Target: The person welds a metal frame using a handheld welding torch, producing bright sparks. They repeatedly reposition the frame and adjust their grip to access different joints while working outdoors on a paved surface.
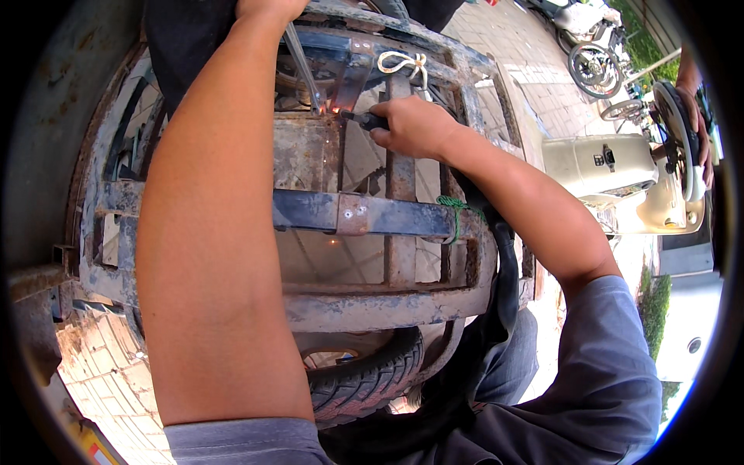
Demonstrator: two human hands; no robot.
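Fingers of the right hand point(418, 128) curl closed around a dark-handled tool point(373, 121), its tip pointing left at a small orange glow point(335, 110) on a worn metal frame point(372, 308). The left hand point(271, 5) is mostly cut off at the top, so I can't tell how far its fingers are open or whether it grips the slim metal bar point(302, 66) slanting down from near it to beside the glow. Just below lies a rusty plate point(306, 155). Nearer the person, a blue crossbar point(310, 210) spans the frame, green cord point(452, 203) tied towards its right end; white cord point(402, 61) is knotted higher up. A treaded tyre point(372, 385) sits under the frame's near side. To the right stands a cream scooter point(577, 157).
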